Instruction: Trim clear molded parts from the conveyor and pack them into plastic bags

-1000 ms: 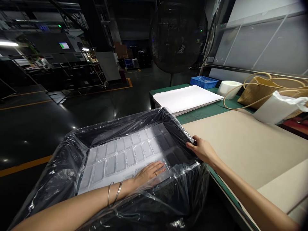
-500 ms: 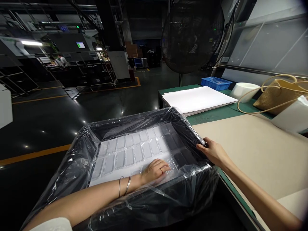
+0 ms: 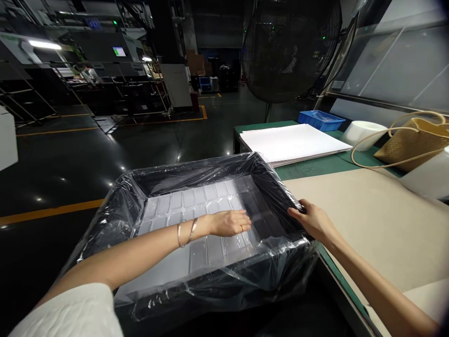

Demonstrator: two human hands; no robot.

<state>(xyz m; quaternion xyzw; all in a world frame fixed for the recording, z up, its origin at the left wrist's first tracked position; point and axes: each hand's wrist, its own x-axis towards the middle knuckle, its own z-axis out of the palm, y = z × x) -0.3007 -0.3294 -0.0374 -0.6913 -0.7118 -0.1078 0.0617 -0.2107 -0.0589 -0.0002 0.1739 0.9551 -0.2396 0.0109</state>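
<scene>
A black rectangular bin (image 3: 210, 304) lined with clear plastic film (image 3: 105, 224) stands beside a green-topped workbench (image 3: 308, 172), with a translucent white blister tray (image 3: 199, 255) of rectangular cavities lying inside. The hands are well apart: the left hand (image 3: 229, 223) presses flat on the tray, while the right hand (image 3: 312, 221) pinches the film firmly at the bin's right rim, holding it taut.

Your green-topped workbench (image 3: 308, 171) carries a stack of white sheets (image 3: 294, 142); nearer you than the stack, a beige board (image 3: 361, 224); behind the stack, a blue plastic crate (image 3: 321, 120); right of it, a white roll (image 3: 363, 132) and a woven bag (image 3: 409, 150).
</scene>
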